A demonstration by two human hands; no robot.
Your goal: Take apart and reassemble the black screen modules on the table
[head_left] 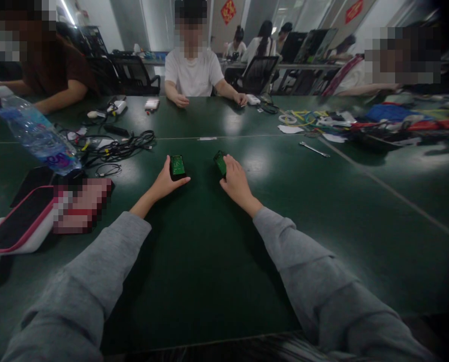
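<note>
My left hand curls around the left and near sides of a small green circuit board in a black housing. Its thumb stretches along the near edge, and the other fingers are mostly hidden. A short way to the right, my right hand is closed on a second green circuit board in a black housing. That one is tilted, with fingers over its right side and the thumb at its near end. The two boards are apart, face up, above or on the dark green table.
On the left are a water bottle, black cables and a pink-rimmed phone-like object. A wrench lies right, before piled coloured cables. A person in a white shirt sits opposite; other people sit on both sides.
</note>
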